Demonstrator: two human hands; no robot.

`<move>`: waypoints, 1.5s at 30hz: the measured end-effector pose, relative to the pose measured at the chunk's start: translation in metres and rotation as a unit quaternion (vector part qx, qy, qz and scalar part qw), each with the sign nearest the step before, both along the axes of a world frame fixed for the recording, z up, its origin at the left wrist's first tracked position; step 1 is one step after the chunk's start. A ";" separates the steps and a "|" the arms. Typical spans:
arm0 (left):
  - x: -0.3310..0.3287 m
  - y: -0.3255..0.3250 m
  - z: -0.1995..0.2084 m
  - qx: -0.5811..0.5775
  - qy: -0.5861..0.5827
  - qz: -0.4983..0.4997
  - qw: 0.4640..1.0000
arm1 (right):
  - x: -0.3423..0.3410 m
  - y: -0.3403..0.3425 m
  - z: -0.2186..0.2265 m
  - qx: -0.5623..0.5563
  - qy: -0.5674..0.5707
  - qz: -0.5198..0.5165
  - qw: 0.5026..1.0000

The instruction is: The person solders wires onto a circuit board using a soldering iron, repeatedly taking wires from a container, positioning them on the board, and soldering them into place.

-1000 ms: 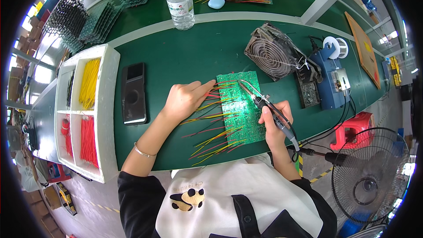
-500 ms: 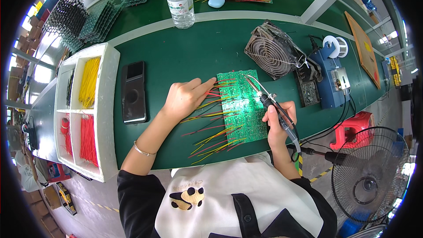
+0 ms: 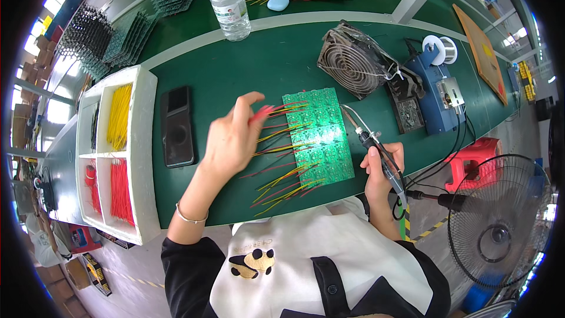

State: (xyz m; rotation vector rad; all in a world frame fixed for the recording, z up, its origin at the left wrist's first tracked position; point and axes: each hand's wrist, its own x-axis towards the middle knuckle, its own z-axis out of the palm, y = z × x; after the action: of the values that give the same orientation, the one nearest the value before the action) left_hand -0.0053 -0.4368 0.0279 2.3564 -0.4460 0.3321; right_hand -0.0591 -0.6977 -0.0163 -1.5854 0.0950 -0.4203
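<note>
Over the circuit board, left hand pinches a red wire (blurred).

You face a green bench; bright windows sit left, a floor fan stands right.

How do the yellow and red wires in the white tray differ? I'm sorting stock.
The yellow wire bundle fills the tray's upper compartment; the red wire bundle lies in the lower one. The yellow bundle looks narrower, the red one wider. Both lie lengthwise in the white foam tray, untouched by either hand.
</note>
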 end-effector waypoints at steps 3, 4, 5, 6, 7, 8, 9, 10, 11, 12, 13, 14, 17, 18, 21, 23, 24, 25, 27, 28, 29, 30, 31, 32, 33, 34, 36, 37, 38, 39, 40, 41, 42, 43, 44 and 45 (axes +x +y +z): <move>-0.004 -0.008 -0.018 -0.019 -0.040 -0.076 0.996 | -0.004 -0.002 0.001 0.008 0.005 0.010 1.000; -0.002 -0.009 -0.023 -0.022 -0.029 -0.097 0.995 | -0.005 -0.002 0.000 0.015 0.007 0.013 1.000; 0.000 -0.011 -0.029 -0.021 -0.029 -0.099 0.994 | -0.005 -0.002 -0.001 0.016 0.006 0.011 1.000; 0.003 -0.013 -0.035 -0.010 -0.021 -0.099 0.995 | -0.006 -0.002 -0.001 0.023 0.005 0.015 1.000; 0.004 -0.014 -0.038 0.002 -0.011 -0.100 0.995 | -0.007 -0.001 -0.001 0.031 0.006 0.020 0.999; 0.006 -0.016 -0.040 0.004 -0.011 -0.101 0.995 | -0.008 0.000 -0.001 0.033 0.005 0.019 0.999; 0.007 -0.017 -0.041 0.002 -0.020 -0.102 0.995 | -0.009 0.001 -0.001 0.036 0.006 0.026 0.999; 0.008 -0.018 -0.041 0.000 -0.028 -0.104 0.994 | -0.010 0.002 -0.001 0.040 0.007 0.032 0.999; 0.008 -0.020 -0.041 0.001 -0.028 -0.105 0.994 | -0.010 0.002 -0.002 0.041 0.012 0.036 0.998; 0.008 -0.021 -0.041 0.012 -0.037 -0.089 0.995 | -0.010 0.002 -0.002 0.042 0.012 0.036 0.998; 0.008 -0.022 -0.041 0.024 -0.047 -0.072 0.996 | -0.010 0.003 0.000 0.040 0.014 0.040 0.998; 0.008 -0.022 -0.042 0.025 -0.046 -0.073 0.996 | -0.009 0.004 0.000 0.039 0.016 0.044 0.998; 0.009 -0.023 -0.045 0.001 -0.035 -0.054 0.998 | -0.008 0.003 -0.001 0.036 0.017 0.039 0.998; 0.009 -0.024 -0.046 -0.020 -0.028 -0.046 0.998 | -0.007 0.003 -0.001 0.037 0.017 0.039 0.998; 0.008 -0.026 -0.042 -0.040 -0.010 -0.047 0.998 | -0.007 0.001 -0.002 0.048 0.023 0.034 0.998; 0.007 -0.026 -0.038 -0.038 0.002 -0.055 0.998 | -0.007 0.001 -0.003 0.066 0.029 0.038 0.997; 0.006 -0.025 -0.037 -0.029 0.015 -0.046 0.998 | -0.007 0.001 -0.004 0.066 0.030 0.036 0.997; 0.006 -0.025 -0.036 -0.020 0.028 -0.037 0.999 | -0.007 0.001 -0.003 0.064 0.027 0.035 0.997; 0.007 -0.025 -0.039 -0.042 0.016 -0.030 0.999 | -0.006 0.001 -0.003 0.061 0.025 0.033 0.997; 0.008 -0.025 -0.040 -0.064 0.004 -0.021 0.998 | -0.006 0.001 -0.002 0.059 0.027 0.034 0.997; 0.009 -0.025 -0.040 -0.064 0.005 -0.021 0.998 | -0.007 0.001 -0.002 0.057 0.028 0.035 0.997; 0.009 -0.025 -0.041 -0.069 0.004 -0.021 0.997 | -0.007 0.001 -0.003 0.057 0.029 0.035 0.997; 0.010 -0.025 -0.042 -0.075 0.003 -0.022 0.997 | -0.007 0.000 -0.003 0.056 0.032 0.034 0.997; 0.010 -0.025 -0.043 -0.075 0.004 -0.022 0.997 | -0.007 0.000 -0.004 0.056 0.034 0.033 0.997; 0.010 -0.025 -0.045 -0.085 -0.003 -0.027 0.996 | -0.006 0.000 -0.004 0.056 0.035 0.033 0.997; 0.010 -0.025 -0.046 -0.095 -0.009 -0.032 0.995 | -0.006 0.000 -0.004 0.051 0.034 0.032 0.998; 0.010 -0.025 -0.046 -0.092 -0.006 -0.037 0.995 | -0.006 -0.001 -0.004 0.047 0.035 0.031 0.998; 0.010 -0.025 -0.046 -0.091 -0.004 -0.041 0.995 | -0.006 -0.001 -0.005 0.045 0.031 0.030 0.998; 0.010 -0.025 -0.046 -0.091 -0.003 -0.042 0.995 | -0.006 -0.001 -0.005 0.043 0.028 0.030 0.998; 0.009 -0.025 -0.046 -0.089 -0.005 -0.047 0.995 | -0.007 0.000 -0.005 0.042 0.028 0.029 0.998; 0.009 -0.025 -0.046 -0.088 -0.008 -0.052 0.995 | -0.006 0.000 -0.005 0.042 0.029 0.026 0.998; 0.009 -0.025 -0.046 -0.088 -0.008 -0.052 0.995 | -0.007 0.001 -0.004 0.042 0.029 0.023 0.998; 0.008 -0.024 -0.046 -0.085 -0.003 -0.053 0.995 | -0.007 0.001 -0.004 0.042 0.030 0.023 0.998; 0.009 -0.024 -0.045 -0.082 0.000 -0.054 0.995 | -0.007 0.001 -0.003 0.042 0.032 0.026 0.998; 0.008 -0.024 -0.045 -0.082 0.001 -0.054 0.995 | -0.006 0.001 -0.003 0.043 0.034 0.030 0.998; 0.008 -0.024 -0.045 -0.082 0.006 -0.056 0.995 | -0.007 0.001 -0.003 0.042 0.034 0.030 0.998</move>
State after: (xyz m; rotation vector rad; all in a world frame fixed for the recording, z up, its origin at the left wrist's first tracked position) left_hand 0.0029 -0.4610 -0.0170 2.1626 -0.5232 0.2900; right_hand -0.0656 -0.6971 -0.0194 -1.5156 0.1156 -0.3118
